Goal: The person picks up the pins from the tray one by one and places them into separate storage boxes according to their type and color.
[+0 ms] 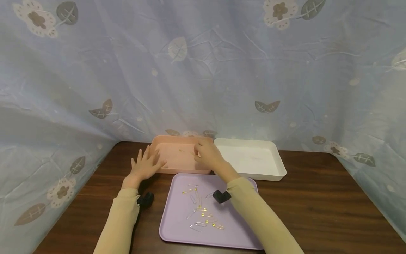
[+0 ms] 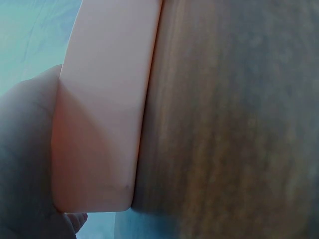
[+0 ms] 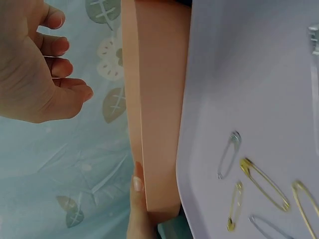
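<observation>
My left hand (image 1: pixel 145 166) rests with fingers spread on the left front corner of the pink tray (image 1: pixel 171 170); in the left wrist view, it is at the tray's rim. Over the right part of that tray is my right hand (image 1: pixel 207 153), fingers loosely bent. In the right wrist view nothing shows between its fingertips (image 3: pixel 85 93). A gold safety pin (image 1: pixel 180 150) appears in the pink tray, just left of the right hand. Several gold and silver safety pins, among them a gold safety pin (image 3: pixel 264 184), lie scattered on the lilac tray (image 1: pixel 171 225) in front.
A white tray (image 1: pixel 280 165) stands to the right of the pink one, behind the lilac tray. All three sit on a dark wooden table (image 1: pixel 317 204). A floral curtain (image 1: pixel 222 88) hangs close behind and on both sides. My right forearm crosses above the lilac tray's right side.
</observation>
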`<state>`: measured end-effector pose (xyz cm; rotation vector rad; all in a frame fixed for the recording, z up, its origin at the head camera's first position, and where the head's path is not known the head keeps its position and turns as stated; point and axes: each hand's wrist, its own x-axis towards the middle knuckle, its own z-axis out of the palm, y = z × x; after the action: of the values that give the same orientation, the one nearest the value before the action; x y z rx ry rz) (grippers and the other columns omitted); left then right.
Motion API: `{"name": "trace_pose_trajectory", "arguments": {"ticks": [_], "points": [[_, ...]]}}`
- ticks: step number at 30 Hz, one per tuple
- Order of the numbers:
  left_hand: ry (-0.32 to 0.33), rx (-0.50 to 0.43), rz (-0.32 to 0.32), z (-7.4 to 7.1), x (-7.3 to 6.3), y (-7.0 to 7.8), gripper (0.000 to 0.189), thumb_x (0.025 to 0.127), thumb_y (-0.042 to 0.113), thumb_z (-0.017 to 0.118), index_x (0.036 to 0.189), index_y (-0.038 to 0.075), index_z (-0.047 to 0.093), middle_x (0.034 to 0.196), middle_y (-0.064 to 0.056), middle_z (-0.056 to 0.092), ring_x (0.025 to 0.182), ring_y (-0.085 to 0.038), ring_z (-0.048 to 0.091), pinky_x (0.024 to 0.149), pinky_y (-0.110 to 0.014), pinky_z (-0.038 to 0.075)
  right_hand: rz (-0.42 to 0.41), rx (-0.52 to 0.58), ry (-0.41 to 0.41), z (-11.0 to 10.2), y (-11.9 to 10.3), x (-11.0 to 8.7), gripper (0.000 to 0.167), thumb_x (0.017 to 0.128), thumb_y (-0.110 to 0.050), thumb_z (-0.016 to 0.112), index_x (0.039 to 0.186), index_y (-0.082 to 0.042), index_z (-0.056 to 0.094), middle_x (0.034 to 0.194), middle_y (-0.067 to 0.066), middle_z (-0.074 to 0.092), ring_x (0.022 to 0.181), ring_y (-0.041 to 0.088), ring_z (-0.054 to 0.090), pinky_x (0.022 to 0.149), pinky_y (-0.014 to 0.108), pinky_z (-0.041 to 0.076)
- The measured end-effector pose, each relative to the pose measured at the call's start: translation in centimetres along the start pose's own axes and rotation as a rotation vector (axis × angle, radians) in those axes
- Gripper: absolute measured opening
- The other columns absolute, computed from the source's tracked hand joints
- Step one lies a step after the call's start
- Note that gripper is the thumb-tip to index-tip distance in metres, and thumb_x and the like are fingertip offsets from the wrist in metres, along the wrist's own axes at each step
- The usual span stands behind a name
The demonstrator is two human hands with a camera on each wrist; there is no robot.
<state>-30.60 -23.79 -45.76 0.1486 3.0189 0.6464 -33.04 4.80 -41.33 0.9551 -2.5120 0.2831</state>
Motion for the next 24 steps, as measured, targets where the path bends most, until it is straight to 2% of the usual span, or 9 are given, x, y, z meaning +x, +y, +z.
{"name": "trace_pose_trajectory", "arguments": {"ticks": [5,12,16,24], "points": [[0.003,0.008,0.001,0.0,0.1,-0.1,0.085,0.093,0.070,0.036,0.158,0.020,0.015,0.163,-0.022,-0.005,0.147,-0.052,-0.011,0.105,-0.081,-0.003,0.028,0.014,-0.022,-0.6,-0.8,-1.3,0.010,0.083,-0.014,0.071,0.078,-0.011,0.063,0.079,0.001,0.053,0.070,0.015,0.048,0.064,0.031,0.046],[0.006,0.005,-0.002,0.1,0.2,-0.1,0.084,0.093,0.069,0.037,0.158,0.020,0.015,0.164,-0.021,-0.005,0.147,-0.051,-0.011,0.105,-0.080,-0.004,0.033,0.046,-0.001,-1.4,-1.9,-2.3,0.011,0.081,-0.014,0.072,0.076,-0.012,0.062,0.078,0.001,0.054,0.073,0.016,0.052,0.064,0.031,0.047],[0.009,0.011,0.001,0.0,0.1,0.0,0.085,0.093,0.069,0.036,0.158,0.019,0.015,0.164,-0.021,-0.004,0.147,-0.052,-0.010,0.105,-0.080,-0.003,0.043,0.081,0.011,-1.6,-2.4,-2.9,0.011,0.080,-0.013,0.073,0.076,-0.012,0.062,0.078,0.000,0.053,0.071,0.016,0.050,0.063,0.030,0.044],[0.014,0.022,0.001,0.0,0.0,0.0,0.087,0.092,0.073,0.034,0.158,0.019,0.016,0.164,-0.022,-0.002,0.147,-0.053,-0.009,0.106,-0.080,-0.002,0.112,0.166,0.000,-1.1,-3.7,-4.2,0.011,0.079,-0.012,0.072,0.076,-0.013,0.062,0.078,0.000,0.053,0.069,0.012,0.048,0.066,0.028,0.046]]}}
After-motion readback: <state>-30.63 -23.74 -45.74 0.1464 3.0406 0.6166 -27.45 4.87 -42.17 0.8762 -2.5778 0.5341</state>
